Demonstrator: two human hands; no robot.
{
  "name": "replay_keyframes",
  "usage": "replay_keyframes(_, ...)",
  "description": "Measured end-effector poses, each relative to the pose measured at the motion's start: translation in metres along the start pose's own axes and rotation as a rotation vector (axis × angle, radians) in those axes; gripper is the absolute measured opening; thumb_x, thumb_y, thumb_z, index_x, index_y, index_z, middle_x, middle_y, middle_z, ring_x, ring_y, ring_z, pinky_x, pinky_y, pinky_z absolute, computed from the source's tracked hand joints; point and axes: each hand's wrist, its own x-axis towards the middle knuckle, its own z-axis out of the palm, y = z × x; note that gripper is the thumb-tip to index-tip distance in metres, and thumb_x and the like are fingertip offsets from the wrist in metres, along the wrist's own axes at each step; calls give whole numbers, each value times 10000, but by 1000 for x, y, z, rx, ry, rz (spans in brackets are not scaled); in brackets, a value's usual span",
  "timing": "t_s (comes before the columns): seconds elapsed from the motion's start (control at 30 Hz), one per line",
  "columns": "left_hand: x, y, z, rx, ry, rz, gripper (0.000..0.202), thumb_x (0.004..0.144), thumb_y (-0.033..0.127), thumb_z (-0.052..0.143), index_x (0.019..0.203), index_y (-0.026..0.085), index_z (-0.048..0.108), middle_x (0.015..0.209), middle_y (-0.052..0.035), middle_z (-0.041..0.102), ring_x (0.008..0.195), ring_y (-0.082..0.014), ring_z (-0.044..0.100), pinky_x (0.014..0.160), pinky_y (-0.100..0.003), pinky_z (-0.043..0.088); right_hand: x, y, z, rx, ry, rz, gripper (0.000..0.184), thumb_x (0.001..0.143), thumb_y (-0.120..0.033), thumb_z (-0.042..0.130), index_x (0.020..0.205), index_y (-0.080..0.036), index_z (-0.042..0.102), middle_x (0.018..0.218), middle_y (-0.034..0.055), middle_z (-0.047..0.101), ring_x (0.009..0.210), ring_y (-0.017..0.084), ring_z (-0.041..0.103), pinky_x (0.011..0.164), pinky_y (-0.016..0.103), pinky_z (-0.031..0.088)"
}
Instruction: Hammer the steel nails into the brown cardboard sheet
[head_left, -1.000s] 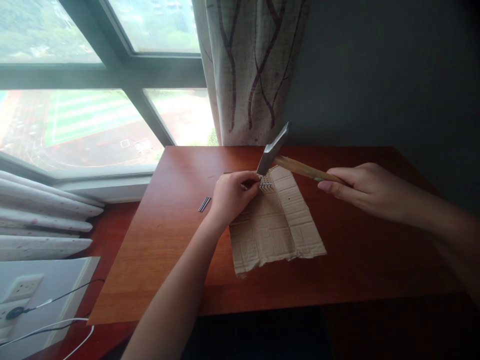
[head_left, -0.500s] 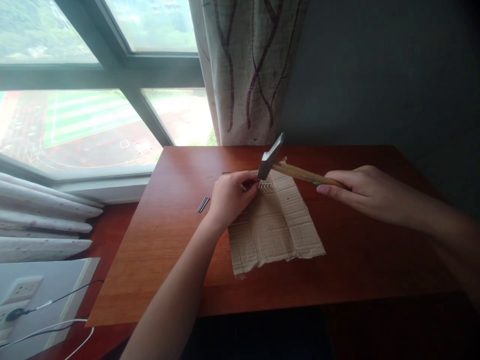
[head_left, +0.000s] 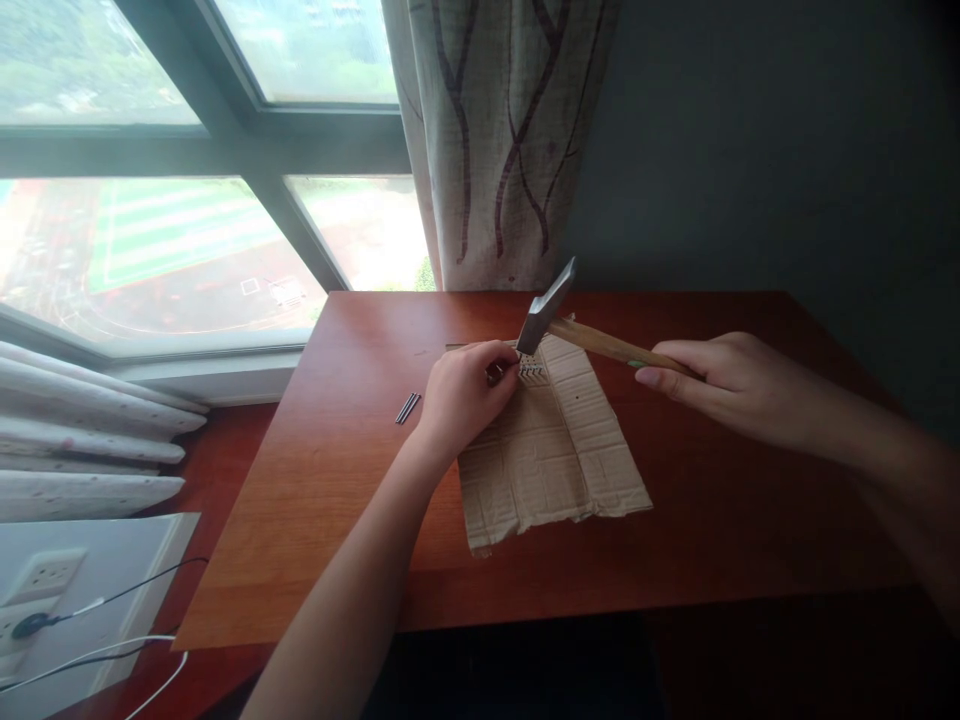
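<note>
My right hand grips the wooden handle of a hammer. The metal head is tilted, its lower face just above the fingertips of my left hand. Thumb and forefinger of the left hand are pinched together over a torn piece of brown cardboard; what they hold is too small and covered to make out. Beside those fingertips, a small dotted metal piece with short rows of pins or holes lies on the cardboard. Several thin metal rods lie side by side left of my left hand.
The wooden table carries all of this. Behind it hang a patterned curtain and a dark wall, with a window at the left. Cables run from a wall socket at lower left.
The hammer head has risen slightly and shifted a little right, away from my left fingertips. My left hand and the cardboard stay almost where they were.
</note>
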Motion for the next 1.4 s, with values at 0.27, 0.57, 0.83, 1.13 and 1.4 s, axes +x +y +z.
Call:
replay_keyframes(0.27,-4,5,-8,116,3,25,103,878,217,624,918,227,719,879,-22,757,787,-194,685,686,-304,480,0,0,2,7,-17,24,544,935,-675,493,635,-222,495,514,-28,453,446,107,385,458,294,255)
replay_keyframes(0.57,-46,24,-11,351,-88,192,199,967,243,530,1054,249,709,1192,-66,716,1016,-266,654,826,-412,487,2,-3,1,29,-33,57,566,922,-699,488,620,-220,469,522,-22,452,463,111,384,476,295,258)
replay_keyframes(0.83,-60,20,-8,306,-85,219,290,974,320,527,1210,234,672,1370,-85,638,1204,-306,582,979,-488,417,1,-4,2,-31,-99,98,544,954,-674,446,662,-216,454,561,-33,446,516,116,416,521,284,283)
replay_keyframes(1.13,-62,16,-6,273,-82,203,303,983,326,510,1223,239,674,1383,-78,626,1227,-301,565,990,-481,404,1,-8,-4,-78,-130,124,556,943,-714,424,705,-216,493,573,-38,427,525,118,413,544,295,281)
replay_keyframes(1.4,-62,17,-6,266,-64,210,294,986,316,499,1203,234,680,1359,-69,641,1201,-288,574,978,-478,406,-1,-13,-12,-89,-126,149,582,946,-733,385,700,-212,465,578,-40,398,528,109,401,554,300,281)
